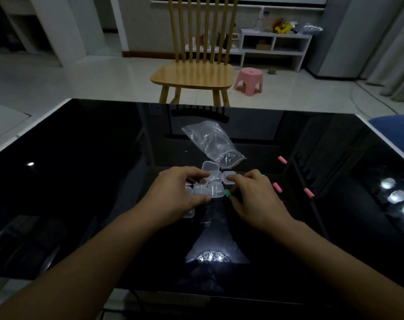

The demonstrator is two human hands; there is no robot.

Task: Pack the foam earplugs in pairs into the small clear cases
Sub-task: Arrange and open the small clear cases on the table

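Several small clear cases cluster at the middle of the glossy black table. My left hand rests over their left side, thumb and fingers around one case. My right hand lies just right of the cluster, fingertips pinching a green earplug beside a case. Another green earplug tip shows behind my right knuckles. Three pink earplugs lie loose to the right: one far, one near my hand, one further right.
A crumpled clear zip bag lies behind the cases. A wooden chair stands past the table's far edge, with a pink stool on the floor beyond. Bright lamp reflections show on the glass at the right and front.
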